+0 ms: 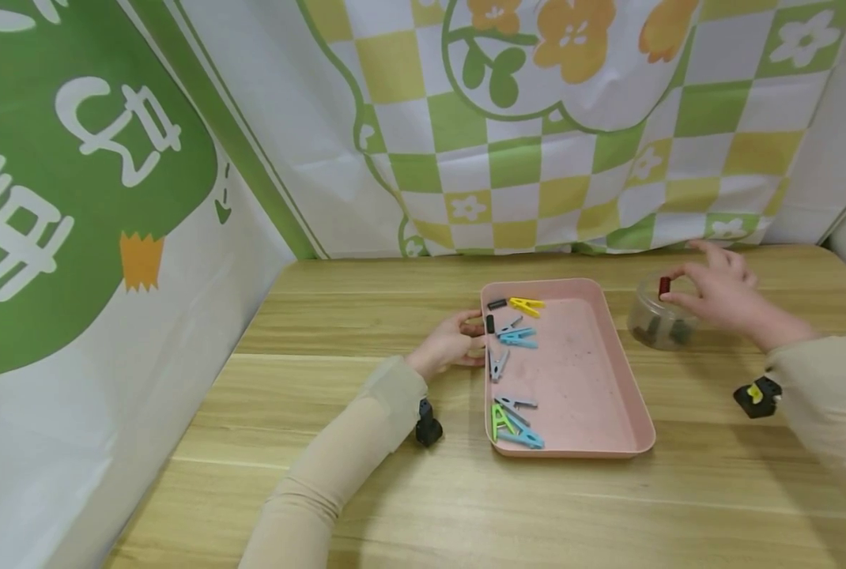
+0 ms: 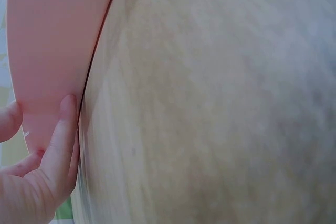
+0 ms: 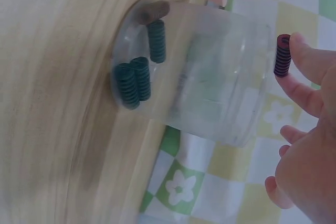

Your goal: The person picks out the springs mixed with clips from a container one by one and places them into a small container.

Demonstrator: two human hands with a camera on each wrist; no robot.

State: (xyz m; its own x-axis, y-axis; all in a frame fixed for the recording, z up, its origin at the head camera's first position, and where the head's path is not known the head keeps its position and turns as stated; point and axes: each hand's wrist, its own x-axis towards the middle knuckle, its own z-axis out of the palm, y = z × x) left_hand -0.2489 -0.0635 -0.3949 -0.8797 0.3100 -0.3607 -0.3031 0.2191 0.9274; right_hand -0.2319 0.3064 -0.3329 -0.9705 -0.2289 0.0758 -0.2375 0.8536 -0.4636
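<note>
My right hand pinches a dark red spring between thumb and index finger, just beyond the mouth of a clear plastic jar. Several dark green springs and a brownish one lie at the jar's bottom. At the left side of a pink tray, my left hand rests its fingers against the outer wall. Along the tray's left side lie a yellow clothespin, a green clothespin, several blue and grey ones, and two small dark cylindrical pieces.
The wooden table stretches around the tray and jar. A checked, flowered cloth hangs along its back edge. Black wrist-worn devices show beneath both sleeves. To the left rises a white and green printed cloth.
</note>
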